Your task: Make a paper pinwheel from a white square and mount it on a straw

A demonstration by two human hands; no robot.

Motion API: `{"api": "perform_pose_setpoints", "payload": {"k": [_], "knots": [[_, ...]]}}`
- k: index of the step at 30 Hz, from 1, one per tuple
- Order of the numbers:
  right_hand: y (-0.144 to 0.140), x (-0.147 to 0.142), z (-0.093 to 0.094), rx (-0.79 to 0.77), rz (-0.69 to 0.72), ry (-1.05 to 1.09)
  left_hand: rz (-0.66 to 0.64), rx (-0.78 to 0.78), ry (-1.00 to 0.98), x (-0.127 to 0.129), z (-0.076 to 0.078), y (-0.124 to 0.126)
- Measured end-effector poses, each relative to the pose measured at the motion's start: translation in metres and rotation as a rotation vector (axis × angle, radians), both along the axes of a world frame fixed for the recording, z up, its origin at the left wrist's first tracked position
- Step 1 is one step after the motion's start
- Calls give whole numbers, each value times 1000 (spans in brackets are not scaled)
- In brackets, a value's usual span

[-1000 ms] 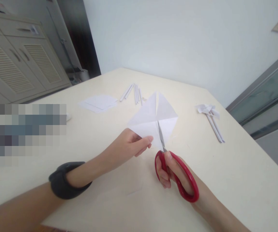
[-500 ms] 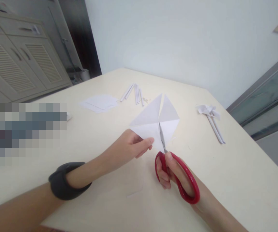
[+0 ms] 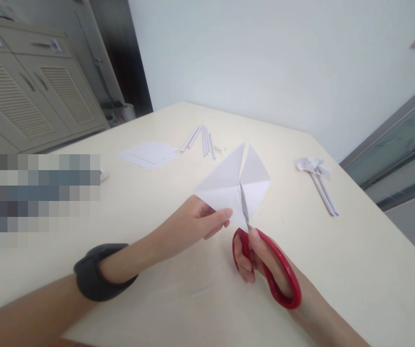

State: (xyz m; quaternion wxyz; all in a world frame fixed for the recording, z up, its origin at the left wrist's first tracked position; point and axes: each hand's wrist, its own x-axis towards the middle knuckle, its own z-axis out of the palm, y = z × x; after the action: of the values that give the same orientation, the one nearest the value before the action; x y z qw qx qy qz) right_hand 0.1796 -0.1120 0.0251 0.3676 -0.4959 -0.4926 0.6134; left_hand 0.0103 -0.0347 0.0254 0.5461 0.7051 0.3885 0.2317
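Note:
A creased white square of paper [image 3: 220,178] is pinched at its near left edge by my left hand [image 3: 207,217], thumb on top. From its far corner a slit runs toward the centre. My right hand [image 3: 256,258] has its fingers through the red handles of a pair of scissors [image 3: 287,284]. The scissor blades lie along the paper's near half, from the near corner up to about the middle, with the paper between them. I cannot tell how far they have cut. A dark band [image 3: 102,270] circles my left wrist.
White sheets [image 3: 149,154] and several rolled paper sticks [image 3: 205,140] lie farther back, beside small light-coloured bits [image 3: 220,151]. At the right are paper pinwheels [image 3: 314,166] on sticks. A thin paper strip [image 3: 202,291] lies near me on the table [image 3: 138,308]. A wall [image 3: 258,62] stands behind.
The view has shifted slightly, so everything sits a little differently in the picture. The slit at the far corner looks a little narrower. Both hands keep their hold.

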Motion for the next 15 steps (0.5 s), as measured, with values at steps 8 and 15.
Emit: {"api": "perform_pose_setpoints", "payload": {"k": [8, 15], "knots": [[1, 1, -5, 3, 54, -11, -15, -1, -18, 1, -2, 3], [3, 2, -7, 20, 54, -1, -13, -11, -21, 1, -3, 2]]}}
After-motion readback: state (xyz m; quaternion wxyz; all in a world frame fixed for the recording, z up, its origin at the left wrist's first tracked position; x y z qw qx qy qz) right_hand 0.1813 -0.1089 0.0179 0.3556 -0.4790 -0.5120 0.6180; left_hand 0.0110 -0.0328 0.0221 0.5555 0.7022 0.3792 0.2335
